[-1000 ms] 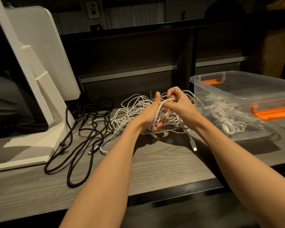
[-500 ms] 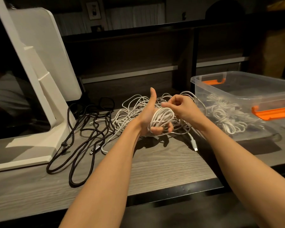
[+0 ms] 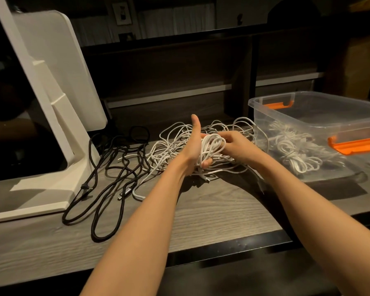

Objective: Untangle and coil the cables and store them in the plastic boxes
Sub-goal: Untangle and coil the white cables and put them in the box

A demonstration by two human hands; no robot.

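On the grey wood-grain bench [image 3: 212, 212], mid-frame, both bare hands work one white cable coil [image 3: 212, 146]. Left hand [image 3: 193, 150]: thumb straight up, fingers [image 3: 206, 163] curled under and round the coil, loops wrapped about the palm. Right hand [image 3: 236, 146]: fingers bent, pinching the coil's upper loops from the right side; the exact strand it pinches cannot be told. A loose end with a plug [image 3: 207, 179] hangs from the coil to the bench just below the left hand.

Behind and around the hands, a tangled heap of white cables [image 3: 173, 142] lies on the bench. Just left of it, black cables [image 3: 115, 167] sprawl in long loops, reaching the foot of a white stand [image 3: 51, 116] at far left.

Right of the hands, near but apart, sits a clear plastic box [image 3: 308, 103] with orange latches [image 3: 355, 144], lid off. Coiled white cables [image 3: 291, 150] lie inside on its floor.
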